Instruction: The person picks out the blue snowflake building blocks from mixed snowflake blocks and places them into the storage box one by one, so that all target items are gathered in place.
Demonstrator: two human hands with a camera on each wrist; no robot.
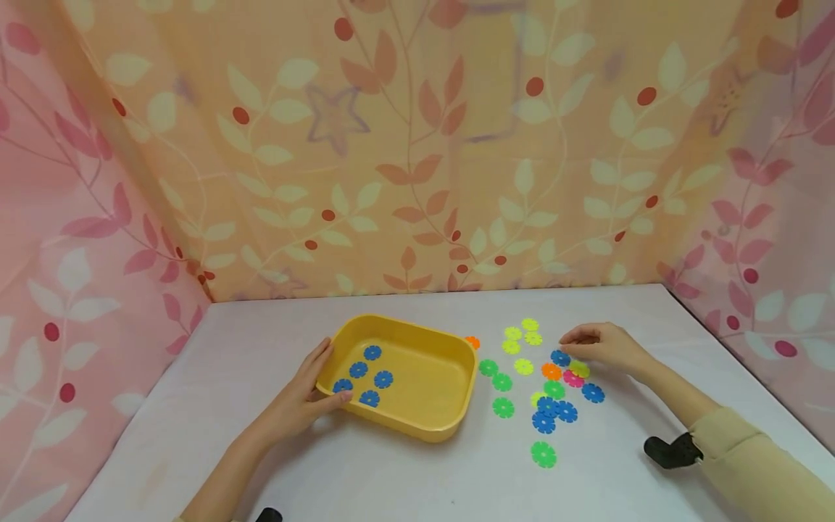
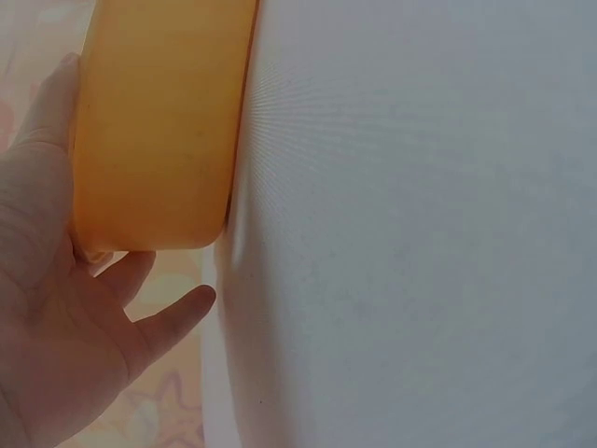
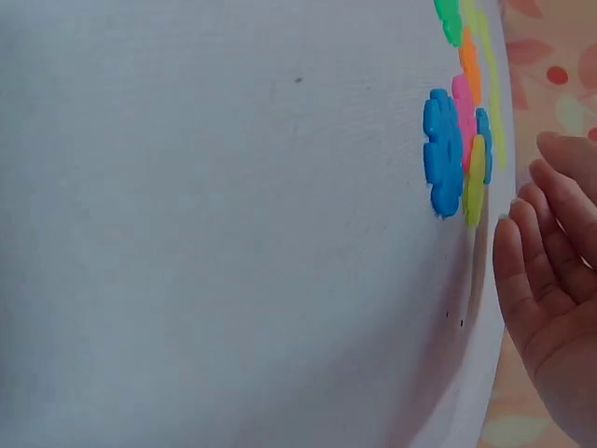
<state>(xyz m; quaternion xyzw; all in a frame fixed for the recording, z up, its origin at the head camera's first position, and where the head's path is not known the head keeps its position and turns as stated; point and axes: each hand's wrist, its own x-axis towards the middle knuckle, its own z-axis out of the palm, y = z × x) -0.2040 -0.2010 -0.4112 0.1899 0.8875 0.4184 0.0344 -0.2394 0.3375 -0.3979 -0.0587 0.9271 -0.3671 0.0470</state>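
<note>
Beige sleeve [image 1: 763,457] is closest. Left hand [image 1: 300,397] grips the yellow tray [image 1: 424,380]; five blue discs [image 1: 383,379] lie inside. Right hand [image 1: 608,348], fingers loosely bent, is near one blue disc [image 1: 560,358], crowded by a yellow disc [image 1: 580,370], pink disc [image 1: 573,378] and orange disc [image 1: 551,372]. Leafy cloth [image 1: 417,145] hangs behind.

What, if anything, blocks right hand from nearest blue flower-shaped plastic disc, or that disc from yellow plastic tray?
Nothing visible between right hand and blue disc. Toward tray: flat orange disc, yellow disc, green disc, then its raised rim.
</note>
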